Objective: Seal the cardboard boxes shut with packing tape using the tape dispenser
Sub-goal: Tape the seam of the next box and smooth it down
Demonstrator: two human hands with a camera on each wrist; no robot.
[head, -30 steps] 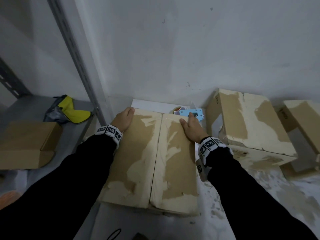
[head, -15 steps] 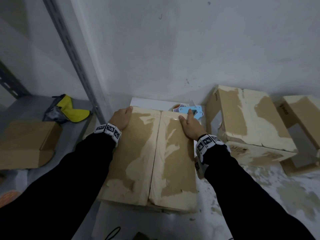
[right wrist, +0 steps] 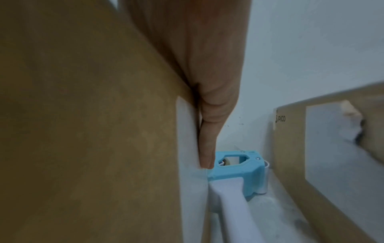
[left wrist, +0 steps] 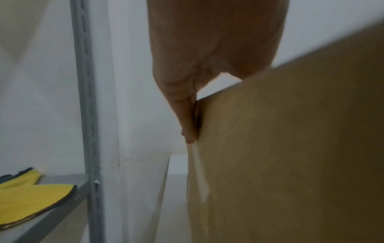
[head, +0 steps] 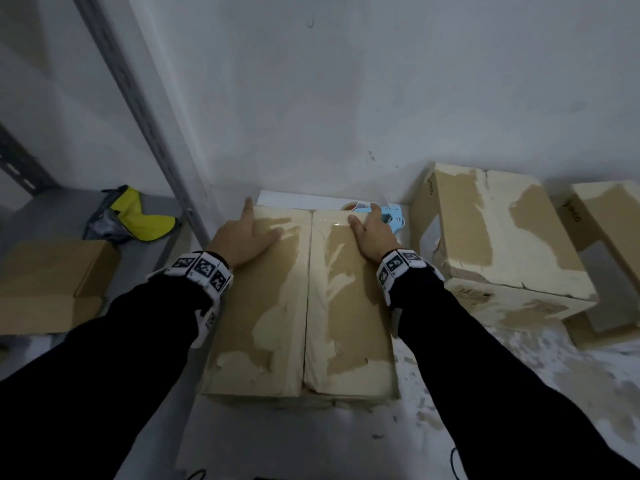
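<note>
Where box [head: 301,306] blocks view — tape dispenser [head: 391,216] half hidden.

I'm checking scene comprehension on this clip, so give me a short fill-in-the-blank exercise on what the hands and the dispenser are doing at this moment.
1. Both hands press flat on the top flaps of the ____ box.
2. The tape dispenser has a body coloured ____.
3. The dispenser lies beyond the ____ hand, untouched by the left hand.
4. On the metal shelf lies a ____ cloth.

Missing words: cardboard; blue; right; yellow
</note>
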